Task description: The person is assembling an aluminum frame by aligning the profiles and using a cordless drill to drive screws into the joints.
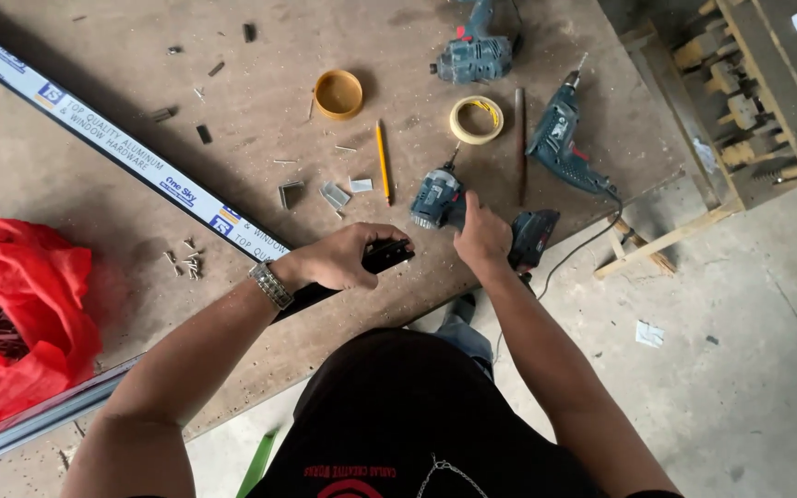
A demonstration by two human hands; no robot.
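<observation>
Two hands are at work near the bench edge, and everything else fans out from them. Far out past your left wrist, a red plastic bag [20,314] slumps on the plywood bench [66,166], with dark metal pieces showing in its mouth. Nearer that wrist, a small heap of screws [186,263] lies just beside the long aluminium profile [131,157], which runs diagonally up and away from your grip in its white printed wrap.

Your left hand [343,258] is closed over the near end of that profile, fingers curled on top, with the dark bare end [389,254] poking out beyond your knuckles. Just above that grip sit a few short aluminium offcuts [329,194] and a yellow pencil [383,161]; further up is an amber tape roll [339,94].

Your right hand [481,235] is wrapped around the handle of a blue cordless driver [437,198] (its nose points up the bench), just beside the profile's end. Your fingers look fully closed on it, though the palm side is hidden. Above this hand lies a masking tape roll [476,120], with a second cordless drill [474,55] beyond it. To its right, a corded drill [560,143] lies near the bench edge.
</observation>
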